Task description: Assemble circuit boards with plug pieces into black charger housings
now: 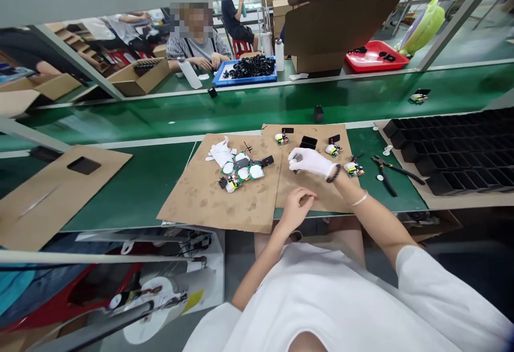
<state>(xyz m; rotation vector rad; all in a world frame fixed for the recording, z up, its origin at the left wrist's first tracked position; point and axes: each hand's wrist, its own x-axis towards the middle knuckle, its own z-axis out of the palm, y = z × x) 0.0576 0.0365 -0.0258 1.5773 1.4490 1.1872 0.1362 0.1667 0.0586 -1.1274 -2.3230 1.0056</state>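
Note:
My right hand [311, 162], in a white glove, is raised over the right cardboard sheet [295, 194] with its fingers closed round something small and dark that I cannot make out. My left hand [297, 206] is bare and rests at the sheet's near edge, fingers loosely extended and nothing visible in them. Just behind the glove lie black plastic cases [308, 142]. Small circuit boards with yellow and white parts, such as this circuit board [334, 150], lie around it. On the left cardboard sheet [201, 202] are a cluster of round-faced green boards [243, 168] and a white glove [222, 152].
Pliers [385, 176] with black handles lie right of the cardboard, beside rows of black boxes [453, 148]. Beyond the green bench, a person [198, 47] sits at a blue tray [249, 78] of black parts. A red tray [377, 63] stands farther right.

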